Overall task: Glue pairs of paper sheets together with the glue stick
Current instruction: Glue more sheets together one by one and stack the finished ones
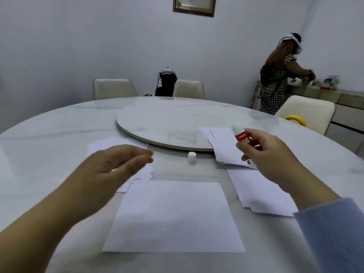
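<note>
A red glue stick with a white tip (pixel 242 137) sits right of centre in the frame, tilted with its tip up and to the left, held in the right hand (pixel 270 154), whose fingers (pixel 248 149) curl round the red barrel. Its small white cap (pixel 191 157) stands upright on the round white marble-look table (pixel 49 138), just below the near edge of the round turntable (pixel 167 123) at the frame's centre. The left hand (pixel 110 166) hovers left of centre, blurred, its fingers (pixel 137 160) loosely spread and holding nothing, above a fanned pile of white paper sheets (pixel 141 174). A single white paper sheet (pixel 175 215) lies flat at lower centre. Another loose stack of white sheets (pixel 222 146) lies at the right, under the glue stick, partly tucked against the turntable, and a further stack (pixel 256 192) lies below it. A light-blue ribbed sleeve (pixel 334 233) fills the lower right corner. At upper right a person in a black-and-white patterned dress (pixel 275 83) stands at a sideboard. Cream chairs (pixel 114 88) stand behind the table.
</note>
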The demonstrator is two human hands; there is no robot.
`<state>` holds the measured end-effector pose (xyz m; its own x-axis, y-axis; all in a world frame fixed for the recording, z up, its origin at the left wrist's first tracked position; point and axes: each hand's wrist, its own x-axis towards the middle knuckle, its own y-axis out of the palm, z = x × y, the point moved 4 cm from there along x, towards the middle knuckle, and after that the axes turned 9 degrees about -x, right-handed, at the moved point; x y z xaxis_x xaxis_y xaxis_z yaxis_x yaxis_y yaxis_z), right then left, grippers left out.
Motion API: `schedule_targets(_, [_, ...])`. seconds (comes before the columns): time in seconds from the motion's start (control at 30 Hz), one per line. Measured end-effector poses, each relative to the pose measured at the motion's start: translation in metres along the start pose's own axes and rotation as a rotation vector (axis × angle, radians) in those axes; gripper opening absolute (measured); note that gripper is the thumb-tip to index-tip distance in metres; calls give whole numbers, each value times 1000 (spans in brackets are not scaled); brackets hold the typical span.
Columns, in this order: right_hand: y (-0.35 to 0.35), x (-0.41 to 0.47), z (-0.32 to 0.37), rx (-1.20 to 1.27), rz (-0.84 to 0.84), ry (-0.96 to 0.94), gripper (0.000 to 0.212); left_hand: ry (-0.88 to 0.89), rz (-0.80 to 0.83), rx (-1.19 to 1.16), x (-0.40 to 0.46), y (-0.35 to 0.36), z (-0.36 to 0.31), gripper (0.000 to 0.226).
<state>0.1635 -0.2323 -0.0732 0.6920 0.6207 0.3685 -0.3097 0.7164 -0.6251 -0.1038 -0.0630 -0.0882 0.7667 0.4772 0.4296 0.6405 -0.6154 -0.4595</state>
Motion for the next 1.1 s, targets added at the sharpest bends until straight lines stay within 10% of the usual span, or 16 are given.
schedule_targets(0.33, [25,-37,-23,459,-144,184,24,-157,332,559,11,151,10,55])
schedule_targets(1.1, [43,-66,7,-98,54,-149,16,-178,492,675,8,154,7,54])
